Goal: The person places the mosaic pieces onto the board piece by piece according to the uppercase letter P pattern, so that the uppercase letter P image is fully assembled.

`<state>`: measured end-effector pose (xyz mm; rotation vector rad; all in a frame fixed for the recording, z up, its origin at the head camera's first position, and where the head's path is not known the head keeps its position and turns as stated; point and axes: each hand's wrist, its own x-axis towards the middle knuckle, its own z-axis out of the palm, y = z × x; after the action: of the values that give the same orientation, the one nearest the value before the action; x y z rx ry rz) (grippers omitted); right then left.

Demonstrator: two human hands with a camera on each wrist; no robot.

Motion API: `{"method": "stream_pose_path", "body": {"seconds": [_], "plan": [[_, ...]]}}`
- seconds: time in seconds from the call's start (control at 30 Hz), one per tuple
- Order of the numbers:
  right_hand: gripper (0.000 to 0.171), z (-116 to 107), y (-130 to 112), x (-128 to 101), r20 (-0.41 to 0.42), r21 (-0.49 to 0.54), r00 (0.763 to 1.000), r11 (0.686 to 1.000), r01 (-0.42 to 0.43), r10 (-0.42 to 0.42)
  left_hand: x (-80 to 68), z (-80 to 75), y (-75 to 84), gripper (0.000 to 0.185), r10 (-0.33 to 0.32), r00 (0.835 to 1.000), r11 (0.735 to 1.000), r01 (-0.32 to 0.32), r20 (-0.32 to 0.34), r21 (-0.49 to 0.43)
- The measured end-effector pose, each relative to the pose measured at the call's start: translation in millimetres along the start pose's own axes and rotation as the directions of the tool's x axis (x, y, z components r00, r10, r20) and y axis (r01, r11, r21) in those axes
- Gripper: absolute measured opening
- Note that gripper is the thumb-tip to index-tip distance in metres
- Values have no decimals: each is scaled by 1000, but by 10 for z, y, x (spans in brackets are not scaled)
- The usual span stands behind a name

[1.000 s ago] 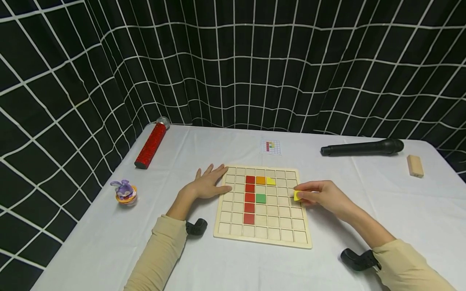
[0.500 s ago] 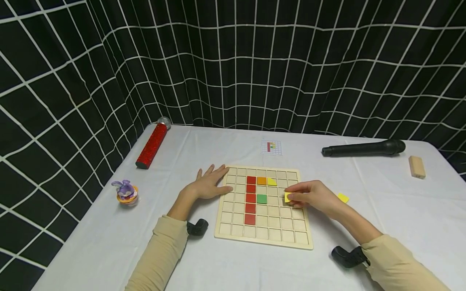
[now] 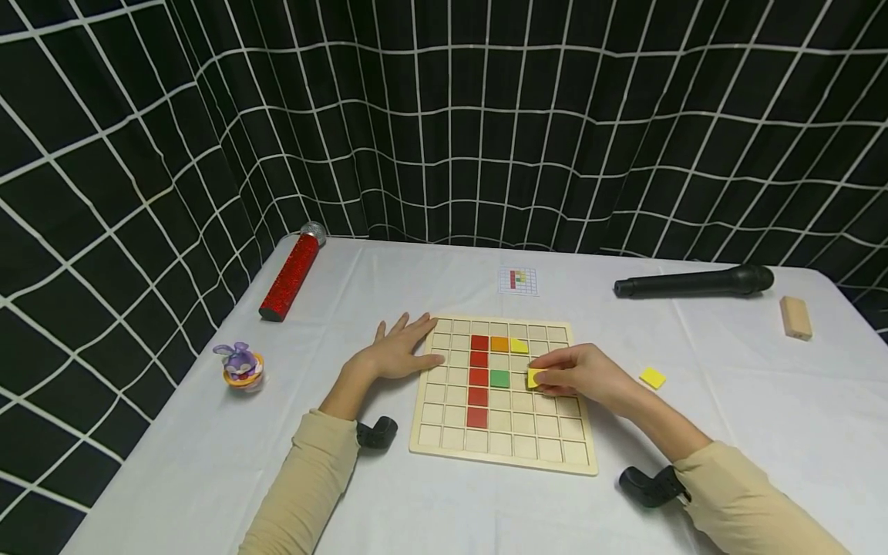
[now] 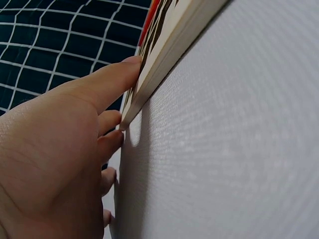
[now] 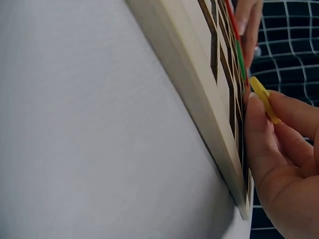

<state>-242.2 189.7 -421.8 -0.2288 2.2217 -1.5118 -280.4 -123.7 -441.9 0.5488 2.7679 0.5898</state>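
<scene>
A wooden grid board (image 3: pixel 502 458) lies on the white table, holding a column of red tiles (image 3: pixel 479 378), an orange tile (image 3: pixel 499 344), a yellow tile with a cut corner (image 3: pixel 519 346) and a green tile (image 3: pixel 499 378). My right hand (image 3: pixel 583 375) pinches a yellow square tile (image 3: pixel 533 378) over the board, right of the green one. In the right wrist view this pinched tile (image 5: pixel 265 101) is tilted between thumb and fingers. Fingers spread, my left hand (image 3: pixel 394 351) rests at the board's left edge; in the left wrist view its thumb (image 4: pixel 117 79) touches the rim.
Another yellow tile (image 3: pixel 653 378) lies right of the board. A small pattern card (image 3: pixel 518 281) is behind it. Around them are a red glitter microphone (image 3: pixel 291 275), a black microphone (image 3: pixel 694 282), a wooden block (image 3: pixel 795 317) and a purple bunny figure (image 3: pixel 240 365).
My right hand has carried the yellow square tile left from the board's right edge toward the green tile. The loose yellow tile at right has come into sight. My left hand stays put.
</scene>
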Motion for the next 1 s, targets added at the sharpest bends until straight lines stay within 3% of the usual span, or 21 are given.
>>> {"method": "stream_pose_path", "body": {"seconds": [1.0], "plan": [[25, 160, -140, 79, -38, -77, 999, 997, -4, 1, -11, -20, 10, 76, -6, 1000, 1000, 6, 12, 0]]}}
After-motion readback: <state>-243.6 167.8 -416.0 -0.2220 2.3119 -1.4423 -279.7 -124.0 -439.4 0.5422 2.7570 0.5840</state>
